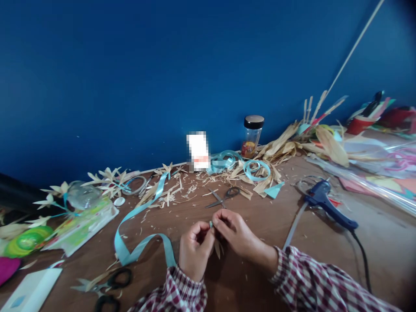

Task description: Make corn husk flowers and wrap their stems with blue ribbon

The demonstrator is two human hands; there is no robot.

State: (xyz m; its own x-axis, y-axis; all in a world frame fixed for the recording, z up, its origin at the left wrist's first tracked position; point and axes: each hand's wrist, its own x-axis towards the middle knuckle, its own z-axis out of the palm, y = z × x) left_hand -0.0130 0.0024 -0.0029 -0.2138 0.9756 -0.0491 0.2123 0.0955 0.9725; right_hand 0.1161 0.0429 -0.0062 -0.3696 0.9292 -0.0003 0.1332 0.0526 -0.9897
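My left hand [194, 249] and my right hand [236, 234] meet over the brown table [260, 216], both with fingers pinched together. Between the fingertips is a small husk piece [217, 248] with pale dry leaves hanging down and a bit of light blue ribbon at its top. A long light blue ribbon [143, 236] loops across the table just left of my left hand. Small grey scissors [223, 197] lie just beyond my hands.
A blue glue gun [328, 203] with a black cord lies to the right. A black-lidded jar [251, 136] stands by the blue wall among dry husks and ribbon coils. Husk flowers [107, 177], a glass bowl and black-handled scissors [110, 288] lie at left.
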